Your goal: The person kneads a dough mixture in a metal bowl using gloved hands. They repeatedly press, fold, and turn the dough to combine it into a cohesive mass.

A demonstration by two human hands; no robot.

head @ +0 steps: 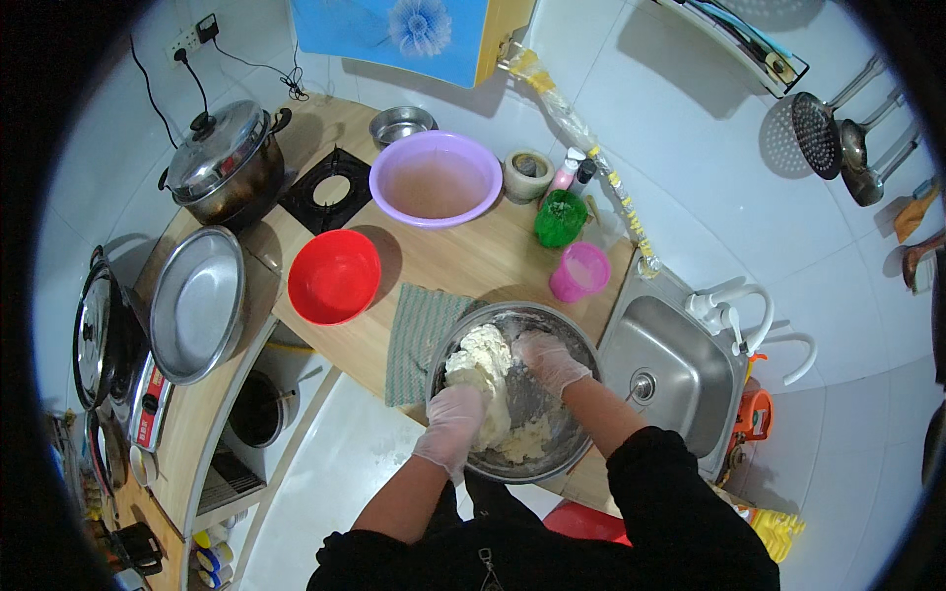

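Before me at the counter's front edge stands a large metal bowl (pixel 584 443), partly on a green striped cloth (pixel 417 340). Pale, lumpy dough (pixel 484 354) fills its left side, and more crumbly dough lies near the bottom rim. My left hand (pixel 460 414), in a clear plastic glove, presses on the dough at the bowl's left; its fingers are partly hidden in it. My right hand (pixel 548 358), gloved too, reaches inside the bowl at the upper right, its fingertips down against the bowl's inner surface beside the dough. Whether its fingers hold anything cannot be seen.
Behind the bowl are a red bowl (pixel 334 277), a purple basin of cloudy liquid (pixel 436 179), a pink cup (pixel 580 272) and a stone mortar (pixel 528 176). A sink (pixel 665 362) adjoins at the right. A lidded pot (pixel 225 166) and metal basin (pixel 197 304) stand left.
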